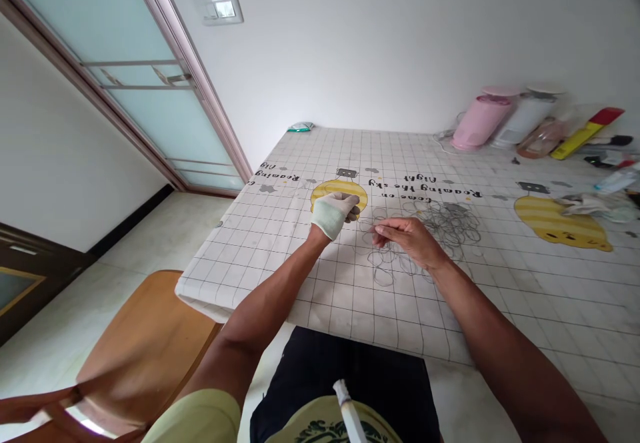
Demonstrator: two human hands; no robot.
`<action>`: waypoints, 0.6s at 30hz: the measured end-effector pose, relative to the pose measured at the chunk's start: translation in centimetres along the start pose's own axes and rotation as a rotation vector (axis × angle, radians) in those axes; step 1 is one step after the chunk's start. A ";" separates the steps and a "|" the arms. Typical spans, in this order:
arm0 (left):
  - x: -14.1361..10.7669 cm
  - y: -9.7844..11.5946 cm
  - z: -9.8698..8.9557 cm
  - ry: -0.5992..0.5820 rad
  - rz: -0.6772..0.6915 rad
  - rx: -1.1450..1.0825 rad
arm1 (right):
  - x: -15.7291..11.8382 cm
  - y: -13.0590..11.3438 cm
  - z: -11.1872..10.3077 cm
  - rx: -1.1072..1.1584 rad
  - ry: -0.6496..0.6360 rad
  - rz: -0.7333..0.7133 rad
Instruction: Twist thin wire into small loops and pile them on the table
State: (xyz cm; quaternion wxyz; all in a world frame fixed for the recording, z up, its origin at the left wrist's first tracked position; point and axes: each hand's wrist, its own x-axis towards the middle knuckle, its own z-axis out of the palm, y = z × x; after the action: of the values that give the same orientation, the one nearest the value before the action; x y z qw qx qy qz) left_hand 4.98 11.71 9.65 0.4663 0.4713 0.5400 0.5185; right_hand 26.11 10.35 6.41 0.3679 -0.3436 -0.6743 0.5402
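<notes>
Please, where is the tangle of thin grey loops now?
In the head view, the tangle of thin grey loops lies on the tablecloth, right of centre, around the bare right hand.

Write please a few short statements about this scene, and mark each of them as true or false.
1. Thin grey loops lie on the tablecloth near the right hand. True.
2. The right hand wears a glove. False: it is bare; the left hand is the gloved one.
3. A pink container stands beside a white container. True.
4. A chair stands at the person's right. False: the wooden chair is at the left.
5. The two hands touch each other. False: they are apart.
</notes>
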 end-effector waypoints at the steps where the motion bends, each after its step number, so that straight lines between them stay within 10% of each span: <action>1: 0.0 0.0 0.0 0.002 0.000 0.000 | 0.0 0.0 0.0 -0.012 0.002 -0.003; 11: -0.2 -0.4 -0.5 -0.113 0.058 -0.089 | 0.2 -0.1 -0.4 0.117 0.265 -0.021; 18: -0.1 -1.8 0.0 -0.433 0.019 -0.004 | 0.2 -0.9 -0.9 0.167 0.364 -0.035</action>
State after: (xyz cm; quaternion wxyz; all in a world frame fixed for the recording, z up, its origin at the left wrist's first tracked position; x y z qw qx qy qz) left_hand 4.98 11.61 7.81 0.5675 0.5759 0.4214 0.4107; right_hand 26.71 10.79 7.44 0.5203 -0.3923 -0.5554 0.5167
